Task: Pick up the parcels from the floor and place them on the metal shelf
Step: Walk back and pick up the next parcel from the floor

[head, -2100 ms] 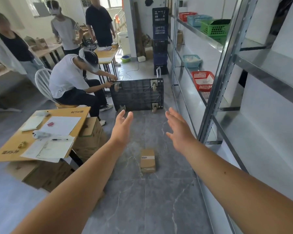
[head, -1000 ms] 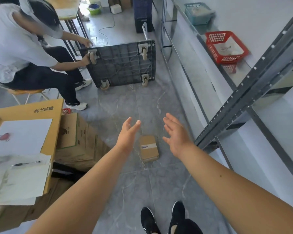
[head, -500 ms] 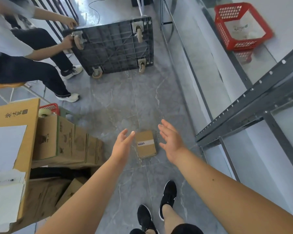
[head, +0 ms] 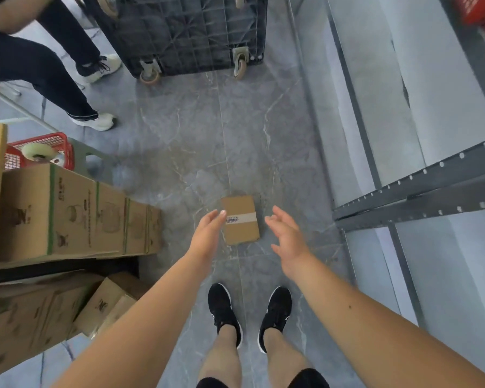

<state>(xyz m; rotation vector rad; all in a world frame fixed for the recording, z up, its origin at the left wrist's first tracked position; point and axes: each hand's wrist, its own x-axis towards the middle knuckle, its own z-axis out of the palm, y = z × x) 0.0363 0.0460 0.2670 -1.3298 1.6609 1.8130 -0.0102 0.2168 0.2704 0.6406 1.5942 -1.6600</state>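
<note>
A small brown cardboard parcel [head: 241,219] with a white label strip lies flat on the grey tiled floor, just ahead of my feet. My left hand [head: 207,236] hovers at its left edge with fingers apart, the fingertips overlapping the label end. On the other side my right hand [head: 287,239] is spread open, slightly apart from the parcel. Neither hand holds anything. The metal shelf [head: 420,189] runs along the right, with grey perforated beams and pale shelf boards.
Stacked cardboard boxes [head: 67,214] crowd the left, with a red basket [head: 53,147] behind them. A black wheeled trolley [head: 185,32] stands tipped on its side ahead. A seated person's legs and white shoes [head: 95,121] are at upper left. My black shoes [head: 224,309] stand below the parcel.
The view has tilted down and closed in on the parcel. Both hands have dropped lower and moved in around it, the left one now reaching its edge.
</note>
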